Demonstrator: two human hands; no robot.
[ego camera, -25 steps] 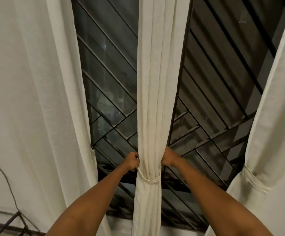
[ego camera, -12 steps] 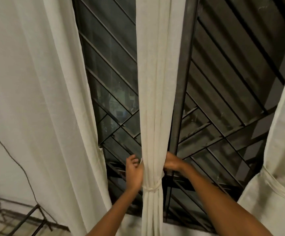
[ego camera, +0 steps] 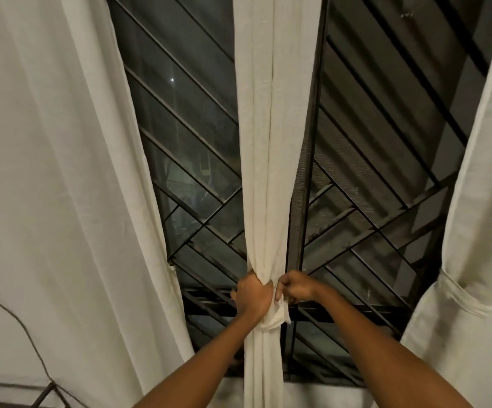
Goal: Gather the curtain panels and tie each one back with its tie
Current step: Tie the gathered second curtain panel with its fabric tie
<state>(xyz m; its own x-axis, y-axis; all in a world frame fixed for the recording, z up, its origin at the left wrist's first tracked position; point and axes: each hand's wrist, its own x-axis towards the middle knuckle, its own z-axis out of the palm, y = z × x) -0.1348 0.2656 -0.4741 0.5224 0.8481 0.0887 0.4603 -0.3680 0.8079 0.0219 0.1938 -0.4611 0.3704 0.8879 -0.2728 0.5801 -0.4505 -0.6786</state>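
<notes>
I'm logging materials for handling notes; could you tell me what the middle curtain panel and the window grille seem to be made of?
Middle curtain panel: cream woven cloth, matte, perhaps cotton or linen; it falls in soft folds. Window grille: dark metal, probably painted; thin, straight, rigid bars.

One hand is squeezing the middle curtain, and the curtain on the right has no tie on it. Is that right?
Not quite. The left hand does grip the middle curtain, but the right curtain has a tie wrapped around it, gathering it in. The head view shows this.
</notes>
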